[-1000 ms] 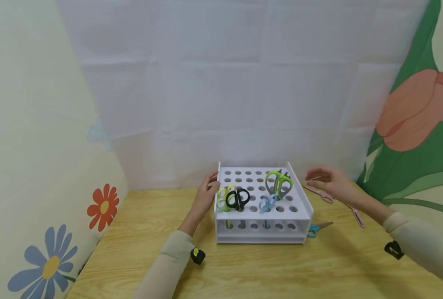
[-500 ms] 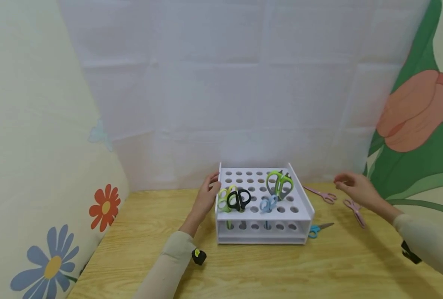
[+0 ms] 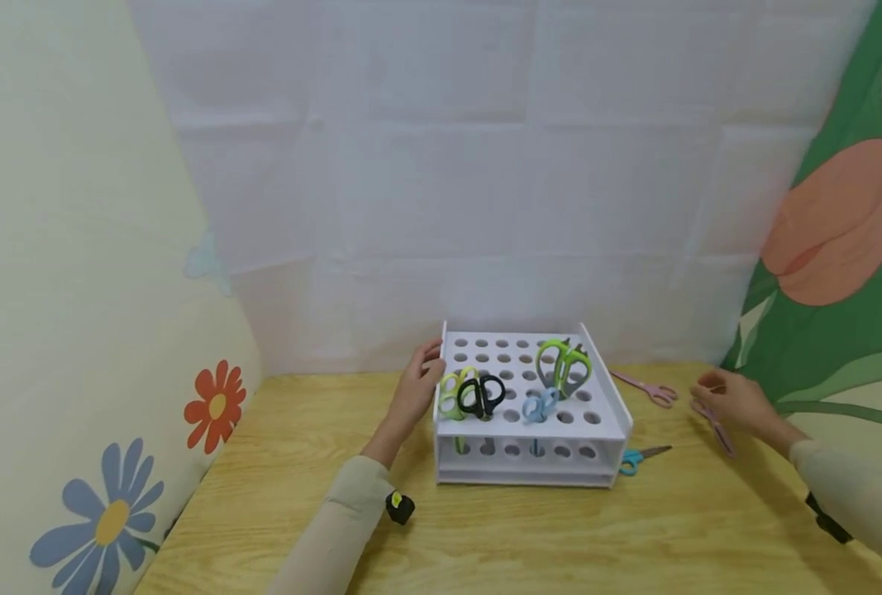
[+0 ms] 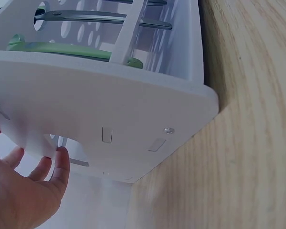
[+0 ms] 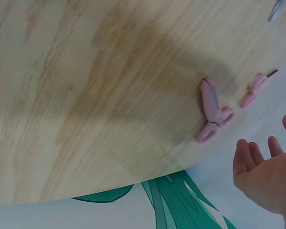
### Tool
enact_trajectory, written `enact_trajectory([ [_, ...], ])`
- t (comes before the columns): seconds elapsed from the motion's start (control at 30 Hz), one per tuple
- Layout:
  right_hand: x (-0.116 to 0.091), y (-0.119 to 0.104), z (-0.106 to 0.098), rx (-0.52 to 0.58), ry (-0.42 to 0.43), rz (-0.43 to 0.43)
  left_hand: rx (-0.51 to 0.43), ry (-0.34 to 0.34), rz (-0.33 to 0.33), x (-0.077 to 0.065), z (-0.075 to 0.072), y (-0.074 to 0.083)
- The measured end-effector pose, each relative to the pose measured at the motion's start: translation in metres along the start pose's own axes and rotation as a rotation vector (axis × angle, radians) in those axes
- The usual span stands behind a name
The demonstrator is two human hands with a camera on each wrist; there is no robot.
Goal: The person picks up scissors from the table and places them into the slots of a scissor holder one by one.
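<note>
My left hand (image 3: pixel 414 388) rests on the left side panel of a white rack (image 3: pixel 522 428); in the left wrist view its fingertips touch the panel (image 4: pixel 105 102) beside an oval cutout. My right hand (image 3: pixel 738 403) hovers at the far right, above pink scissors (image 3: pixel 721 436) lying on the table. The right wrist view shows those scissors (image 5: pixel 211 107) apart from its loosely bent fingers, which hold nothing. A second pink pair (image 3: pixel 658 395) lies closer to the rack. Standing in the rack's holes are light-green (image 3: pixel 448 405), black (image 3: pixel 480 397), light-blue (image 3: pixel 540 406) and large green scissors (image 3: pixel 562 364).
Teal scissors (image 3: pixel 631 461) lie against the rack's front right corner, blades pointing right. The wooden table (image 3: pixel 530 537) meets a white cloth backdrop (image 3: pixel 448 207) behind the rack. A flower-patterned wall covering (image 3: pixel 842 330) stands close beyond my right hand.
My right hand has moved right and slightly down, from beside the rack to over the farther pink scissors. My left hand has stayed on the rack's side, and the view has shifted slightly.
</note>
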State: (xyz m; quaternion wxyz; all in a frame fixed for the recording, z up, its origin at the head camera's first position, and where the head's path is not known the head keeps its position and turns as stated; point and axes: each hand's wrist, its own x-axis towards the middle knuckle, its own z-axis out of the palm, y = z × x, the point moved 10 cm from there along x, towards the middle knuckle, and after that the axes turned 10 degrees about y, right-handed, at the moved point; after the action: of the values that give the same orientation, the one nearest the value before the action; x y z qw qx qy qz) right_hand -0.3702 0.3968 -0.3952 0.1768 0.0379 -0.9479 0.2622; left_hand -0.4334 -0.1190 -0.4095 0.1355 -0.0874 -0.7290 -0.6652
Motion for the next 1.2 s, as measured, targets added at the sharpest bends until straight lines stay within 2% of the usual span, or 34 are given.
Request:
enact_trajectory([
  [0.17,-0.003,0.016,0.008,-0.056,-0.017,0.009,-0.002,0.006,0.033,0.002,0.001,0.000],
  [0.4,0.003,0.034,0.018,-0.137,-0.044,-0.019,-0.010,0.001,0.001,-0.001,0.001,0.005],
  [0.43,0.004,0.036,0.020,-0.145,-0.051,-0.017,-0.007,0.007,0.003,0.001,0.001,0.002],
  [0.73,-0.002,0.034,0.026,-0.198,-0.073,-0.071,-0.007,-0.001,-0.022,-0.001,0.001,-0.002],
  [0.9,-0.008,0.032,0.027,-0.153,-0.059,-0.096,-0.027,-0.005,-0.002,-0.004,0.002,0.003],
  [1.07,-0.009,0.033,0.029,-0.060,-0.073,-0.057,-0.022,0.002,0.014,-0.002,0.001,0.002],
  [1.2,-0.009,0.028,0.026,-0.072,-0.058,-0.060,-0.018,0.004,0.009,-0.002,0.001,0.001],
])
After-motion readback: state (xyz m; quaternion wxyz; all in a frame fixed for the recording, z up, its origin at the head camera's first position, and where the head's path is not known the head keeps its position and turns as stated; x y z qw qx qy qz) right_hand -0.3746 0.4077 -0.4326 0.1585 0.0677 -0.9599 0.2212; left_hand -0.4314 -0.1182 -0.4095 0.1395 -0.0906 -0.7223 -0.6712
